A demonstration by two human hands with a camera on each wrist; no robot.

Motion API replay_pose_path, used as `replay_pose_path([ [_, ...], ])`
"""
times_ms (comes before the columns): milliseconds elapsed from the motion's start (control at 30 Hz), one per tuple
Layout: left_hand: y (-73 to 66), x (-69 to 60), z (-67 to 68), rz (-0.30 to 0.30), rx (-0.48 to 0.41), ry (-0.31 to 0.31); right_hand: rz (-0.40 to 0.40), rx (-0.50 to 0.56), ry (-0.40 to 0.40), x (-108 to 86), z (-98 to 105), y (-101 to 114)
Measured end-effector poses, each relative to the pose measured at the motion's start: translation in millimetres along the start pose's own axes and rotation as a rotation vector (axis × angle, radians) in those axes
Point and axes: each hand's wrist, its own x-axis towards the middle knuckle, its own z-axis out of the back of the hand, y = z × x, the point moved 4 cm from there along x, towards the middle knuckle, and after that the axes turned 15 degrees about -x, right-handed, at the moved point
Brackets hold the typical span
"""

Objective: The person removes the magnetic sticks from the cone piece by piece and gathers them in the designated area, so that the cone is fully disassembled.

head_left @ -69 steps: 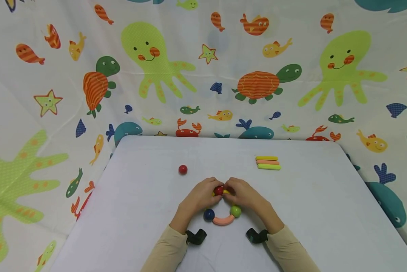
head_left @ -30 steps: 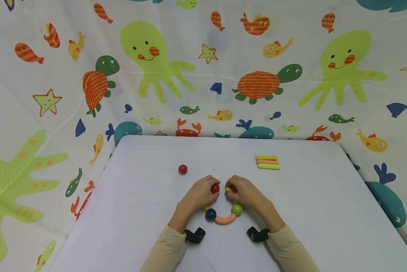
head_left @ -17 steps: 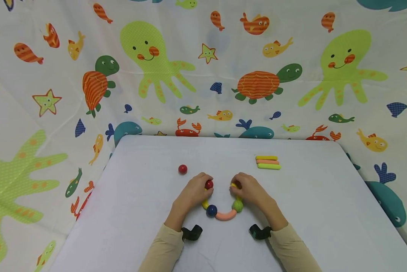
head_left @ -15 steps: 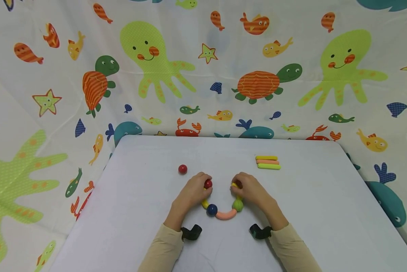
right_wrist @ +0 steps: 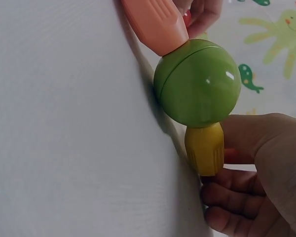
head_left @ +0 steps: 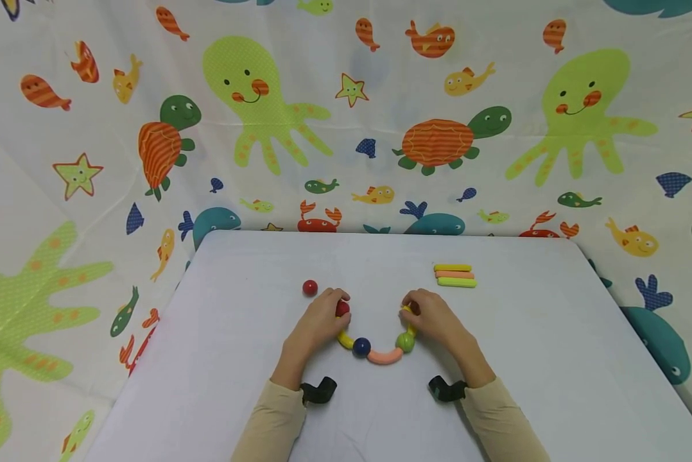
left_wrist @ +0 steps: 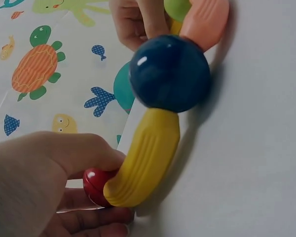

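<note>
A chain of toy balls and curved rods bends in a U between my hands on the table. My left hand (head_left: 320,319) pinches the red ball (head_left: 343,309) at the left end. From it run a curved yellow rod (left_wrist: 147,155), a dark blue ball (head_left: 361,347), a curved salmon rod (head_left: 384,357) and a green ball (head_left: 406,342). My right hand (head_left: 435,317) grips the yellow rod (right_wrist: 205,148) at the right end, its far tip partly hidden by my fingers.
A loose red ball (head_left: 309,288) lies beyond my left hand. Yellow, salmon and lime rods (head_left: 456,282) lie side by side at the back right of the white table (head_left: 253,263). A patterned cloth (head_left: 346,128) hangs behind.
My hands, close together at first, have drawn apart. The red ball moved left with my left hand and the yellow rod right with my right, widening the ring into a U.
</note>
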Motion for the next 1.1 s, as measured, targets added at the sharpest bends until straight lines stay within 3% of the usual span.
replay_pose_path([
  [467, 12.8, -2.9, 13.7, 0.072, -0.017, -0.024, -0.095, 0.005, -0.015, -1.4, 3.9, -11.2],
  [667, 14.9, -5.4, 23.0, 0.087, -0.008, -0.007, -0.141, 0.009, -0.047, -2.8, 4.8, -16.7],
  [1100, 17.6, -9.8, 39.7, 0.151, -0.006, 0.006, -0.161, -0.003, -0.053, -1.9, 5.7, -18.7],
])
